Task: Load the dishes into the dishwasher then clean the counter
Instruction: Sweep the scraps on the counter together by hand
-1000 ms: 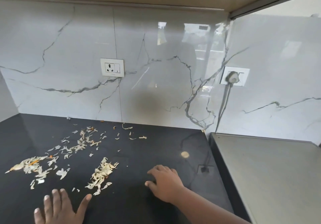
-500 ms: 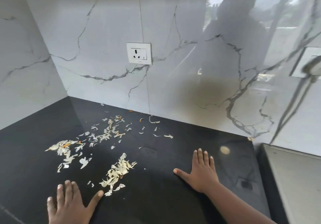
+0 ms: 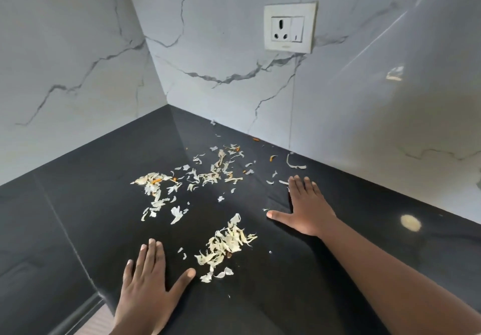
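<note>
Pale vegetable peel scraps lie scattered over the black counter point(image 3: 78, 204). One heap of scraps point(image 3: 225, 246) sits between my hands, and a wider scatter of scraps point(image 3: 208, 173) spreads toward the back corner. My left hand point(image 3: 149, 286) lies flat on the counter near its front edge, fingers apart, just left of the heap. My right hand point(image 3: 307, 206) is flat on the counter to the right of the scraps, thumb spread out, fingertips close to a few small bits. Neither hand holds anything.
Marble-patterned walls meet in a corner behind the counter. A white wall socket point(image 3: 289, 27) is set in the back wall. A curled peel strip point(image 3: 294, 164) lies close to that wall. The counter's front edge point(image 3: 75, 316) runs at lower left.
My right hand went from curled to flat and slid forward toward the scraps near the wall. The view swung left and down toward the corner. My left hand stayed flat on the counter.
</note>
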Demonstrator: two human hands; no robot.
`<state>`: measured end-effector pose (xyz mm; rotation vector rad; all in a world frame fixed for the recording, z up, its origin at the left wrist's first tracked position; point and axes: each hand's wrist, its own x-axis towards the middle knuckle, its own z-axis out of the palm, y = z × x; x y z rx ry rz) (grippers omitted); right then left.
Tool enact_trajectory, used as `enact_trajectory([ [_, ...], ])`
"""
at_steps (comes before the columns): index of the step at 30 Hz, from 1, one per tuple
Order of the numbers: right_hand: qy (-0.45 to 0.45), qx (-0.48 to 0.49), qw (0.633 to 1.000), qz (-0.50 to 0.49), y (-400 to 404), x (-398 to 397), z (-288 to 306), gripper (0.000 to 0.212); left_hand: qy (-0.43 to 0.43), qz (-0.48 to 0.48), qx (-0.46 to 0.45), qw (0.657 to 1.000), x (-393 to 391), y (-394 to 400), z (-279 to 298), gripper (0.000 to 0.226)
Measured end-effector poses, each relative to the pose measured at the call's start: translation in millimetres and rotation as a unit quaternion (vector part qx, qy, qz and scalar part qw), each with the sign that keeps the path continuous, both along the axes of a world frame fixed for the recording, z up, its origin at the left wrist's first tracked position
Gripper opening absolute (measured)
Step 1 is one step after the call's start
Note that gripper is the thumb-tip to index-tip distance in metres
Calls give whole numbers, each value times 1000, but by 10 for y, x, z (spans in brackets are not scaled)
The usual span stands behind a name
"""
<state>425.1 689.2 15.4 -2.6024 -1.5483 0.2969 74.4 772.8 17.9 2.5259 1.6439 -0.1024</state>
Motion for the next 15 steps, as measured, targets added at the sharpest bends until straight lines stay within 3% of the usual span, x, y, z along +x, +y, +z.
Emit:
enact_trajectory([
  [3, 13, 6, 992, 129, 72, -22, 19, 117, -15, 0, -3, 1000, -16, 22, -20, 133],
  [6, 105, 73, 971, 201, 81, 13, 86, 104, -30, -1, -12, 999, -25, 32, -17, 128],
  [10, 154, 234, 955, 97, 337, 352, 138, 79, -34, -4, -12, 999, -5, 44, 1, 123],
  [12, 105, 207, 970, 66, 523, 596, 178, 79, -32, -4, -11, 999, -1, 37, -6, 120],
  [15, 81, 134, 987, 43, 734, 838, 124, 96, -35, 0, -11, 999, -8, 34, -15, 119],
])
